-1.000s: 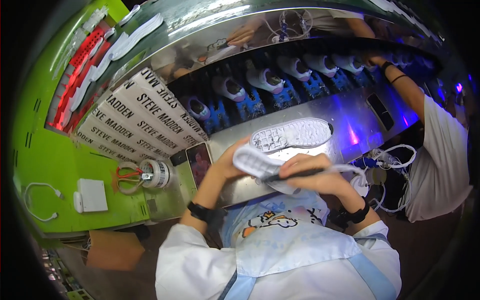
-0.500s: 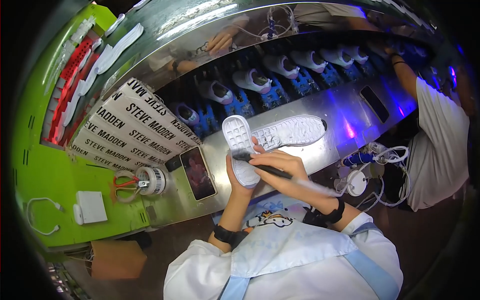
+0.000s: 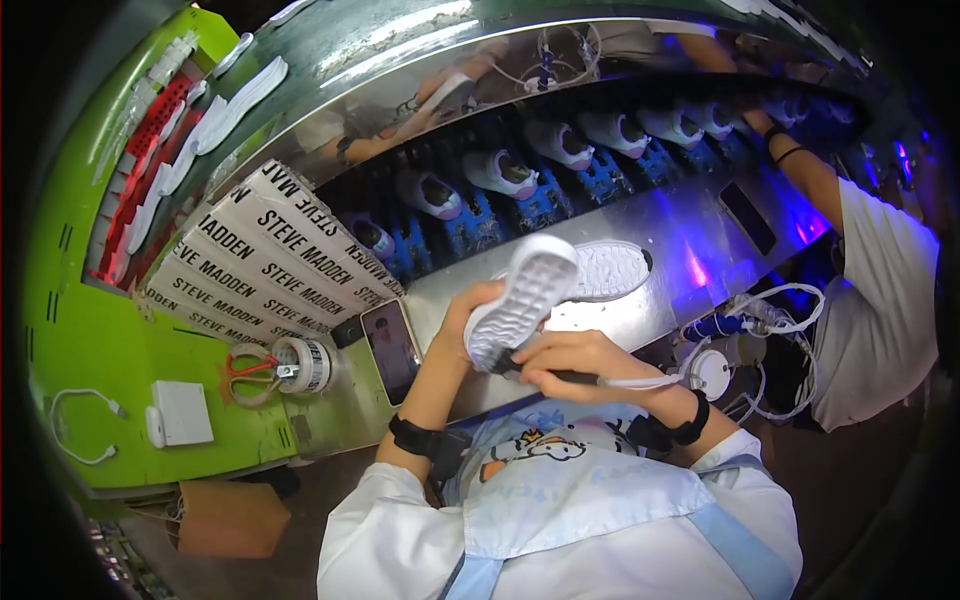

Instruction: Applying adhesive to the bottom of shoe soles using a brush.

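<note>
A white shoe sole [image 3: 535, 285] is tilted up in my left hand [image 3: 468, 312], whose fingers are closed round its left edge, with the gridded, hollow side showing. My right hand [image 3: 575, 362] grips a brush [image 3: 572, 377] with a dark handle and a pale rear end. The brush's dark bristles touch the lower end of the sole. Behind the held sole, a second white sole [image 3: 615, 268] lies on the metal bench [image 3: 670, 250], partly hidden by the first.
Several pale shoes [image 3: 500, 175] stand on a blue conveyor beyond the bench. To the left are a phone [image 3: 391, 350], printed box [image 3: 270, 265], tape roll [image 3: 302, 365] and orange-handled scissors [image 3: 245, 368]. At right sit a white-lidded container [image 3: 710, 374], white tubing and a co-worker's arm [image 3: 805, 170].
My left hand has turned and tilted the sole, so its top leans right. My right hand and the brush have moved down to the sole's lower end. The co-worker's arm has shifted slightly.
</note>
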`<act>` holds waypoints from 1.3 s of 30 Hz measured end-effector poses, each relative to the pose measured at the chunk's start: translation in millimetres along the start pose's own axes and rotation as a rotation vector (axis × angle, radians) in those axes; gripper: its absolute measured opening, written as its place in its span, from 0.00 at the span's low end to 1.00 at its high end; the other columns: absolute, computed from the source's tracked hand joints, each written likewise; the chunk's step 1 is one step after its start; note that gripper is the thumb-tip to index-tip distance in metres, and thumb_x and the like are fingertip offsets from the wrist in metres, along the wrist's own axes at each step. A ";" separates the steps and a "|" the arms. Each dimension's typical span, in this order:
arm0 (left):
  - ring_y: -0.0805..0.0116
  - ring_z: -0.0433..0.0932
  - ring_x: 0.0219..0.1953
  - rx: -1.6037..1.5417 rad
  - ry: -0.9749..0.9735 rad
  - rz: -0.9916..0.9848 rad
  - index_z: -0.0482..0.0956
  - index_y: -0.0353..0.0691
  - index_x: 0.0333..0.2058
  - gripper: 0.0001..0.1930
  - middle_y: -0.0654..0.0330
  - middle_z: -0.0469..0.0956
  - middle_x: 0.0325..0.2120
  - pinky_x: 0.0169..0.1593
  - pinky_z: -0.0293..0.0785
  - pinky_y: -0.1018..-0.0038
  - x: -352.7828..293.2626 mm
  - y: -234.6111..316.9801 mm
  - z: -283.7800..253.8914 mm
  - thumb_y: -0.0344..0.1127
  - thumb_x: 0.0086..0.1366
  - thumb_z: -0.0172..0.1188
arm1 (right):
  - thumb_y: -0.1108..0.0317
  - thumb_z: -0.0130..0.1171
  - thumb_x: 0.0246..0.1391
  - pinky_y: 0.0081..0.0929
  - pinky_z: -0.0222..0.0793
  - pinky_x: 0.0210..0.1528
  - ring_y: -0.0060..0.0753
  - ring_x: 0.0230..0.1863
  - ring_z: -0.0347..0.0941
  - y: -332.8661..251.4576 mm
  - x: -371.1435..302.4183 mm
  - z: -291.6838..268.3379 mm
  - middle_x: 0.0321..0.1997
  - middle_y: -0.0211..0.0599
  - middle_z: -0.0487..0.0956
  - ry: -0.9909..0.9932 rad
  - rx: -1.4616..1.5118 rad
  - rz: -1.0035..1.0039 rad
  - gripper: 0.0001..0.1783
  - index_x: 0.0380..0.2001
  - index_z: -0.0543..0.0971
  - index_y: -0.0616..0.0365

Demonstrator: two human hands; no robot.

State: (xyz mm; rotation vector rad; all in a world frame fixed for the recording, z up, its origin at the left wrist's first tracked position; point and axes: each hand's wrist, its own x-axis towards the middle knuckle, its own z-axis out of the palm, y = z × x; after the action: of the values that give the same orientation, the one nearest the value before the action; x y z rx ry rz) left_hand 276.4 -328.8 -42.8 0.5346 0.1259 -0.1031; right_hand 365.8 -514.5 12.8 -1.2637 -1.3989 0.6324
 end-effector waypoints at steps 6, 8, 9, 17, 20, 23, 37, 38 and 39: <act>0.63 0.78 0.36 0.257 0.121 -0.161 0.72 0.25 0.43 0.22 0.47 0.77 0.36 0.40 0.74 0.72 10.6 17.9 36.6 0.38 0.56 0.54 | 0.76 0.57 0.44 0.28 0.71 0.30 0.36 0.28 0.75 -10.9 0.1 -2.5 0.31 0.38 0.77 -0.010 -0.271 -0.261 0.03 0.25 0.76 0.64; 0.67 0.78 0.32 0.477 0.193 -0.196 0.77 0.26 0.38 0.18 0.50 0.78 0.32 0.37 0.74 0.77 8.9 18.4 47.6 0.37 0.55 0.57 | 0.75 0.57 0.44 0.28 0.71 0.31 0.37 0.29 0.75 -7.6 -9.1 -9.9 0.33 0.39 0.77 -0.120 -0.315 -0.216 0.04 0.26 0.76 0.64; 0.68 0.78 0.32 0.562 0.249 -0.231 0.76 0.27 0.39 0.19 0.52 0.78 0.32 0.36 0.74 0.77 10.4 19.7 54.2 0.38 0.54 0.59 | 0.75 0.57 0.44 0.28 0.71 0.31 0.37 0.30 0.75 -5.7 -13.0 -15.2 0.34 0.39 0.77 -0.232 -0.354 -0.169 0.05 0.27 0.77 0.64; 0.74 0.75 0.27 0.932 0.358 -0.293 0.80 0.29 0.34 0.19 0.57 0.78 0.27 0.32 0.70 0.80 18.8 25.6 52.0 0.43 0.56 0.59 | 0.72 0.55 0.49 0.22 0.71 0.32 0.29 0.27 0.76 12.3 -15.6 -43.8 0.33 0.41 0.78 -0.201 -0.202 0.057 0.07 0.25 0.79 0.65; 0.75 0.74 0.26 0.942 0.359 -0.236 0.80 0.29 0.34 0.19 0.58 0.78 0.25 0.31 0.69 0.79 14.8 26.4 64.9 0.43 0.57 0.58 | 0.72 0.51 0.51 0.18 0.69 0.26 0.22 0.23 0.75 6.2 -8.7 -41.4 0.25 0.37 0.78 0.017 0.100 0.198 0.09 0.24 0.79 0.65; 0.76 0.73 0.26 1.193 0.385 -0.211 0.80 0.30 0.34 0.17 0.59 0.78 0.25 0.31 0.68 0.79 11.1 14.6 52.2 0.42 0.58 0.56 | 0.72 0.50 0.52 0.17 0.69 0.26 0.21 0.22 0.74 9.0 -13.8 -46.0 0.23 0.35 0.77 -0.013 0.072 0.329 0.10 0.26 0.79 0.65; 0.56 0.77 0.37 -0.066 0.320 0.117 0.65 0.32 0.51 0.23 0.48 0.74 0.42 0.40 0.76 0.64 -5.8 -42.6 32.3 0.42 0.62 0.44 | 0.71 0.52 0.54 0.16 0.66 0.21 0.22 0.18 0.72 -8.4 8.8 -45.6 0.25 0.39 0.79 0.629 0.169 0.239 0.11 0.24 0.79 0.66; 0.55 0.76 0.38 -0.177 0.246 0.205 0.64 0.31 0.52 0.25 0.46 0.73 0.43 0.42 0.75 0.63 -1.1 -50.0 34.4 0.44 0.63 0.42 | 0.72 0.54 0.52 0.18 0.67 0.22 0.25 0.21 0.73 -2.2 14.3 -35.9 0.26 0.41 0.79 0.640 -0.069 0.022 0.08 0.24 0.79 0.65; 0.55 0.76 0.40 -0.289 0.171 0.293 0.64 0.31 0.52 0.26 0.45 0.73 0.44 0.44 0.75 0.63 1.6 -54.8 33.1 0.47 0.64 0.40 | 0.73 0.56 0.49 0.20 0.69 0.24 0.28 0.24 0.75 7.2 18.1 -27.5 0.27 0.43 0.79 0.639 -0.307 -0.196 0.06 0.24 0.79 0.64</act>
State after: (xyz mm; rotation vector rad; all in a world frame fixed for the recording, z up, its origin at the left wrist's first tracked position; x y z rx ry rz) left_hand 273.9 -392.8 -42.2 0.2676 0.2235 0.2443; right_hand 396.7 -503.1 20.1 -1.3823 -1.0748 -0.1333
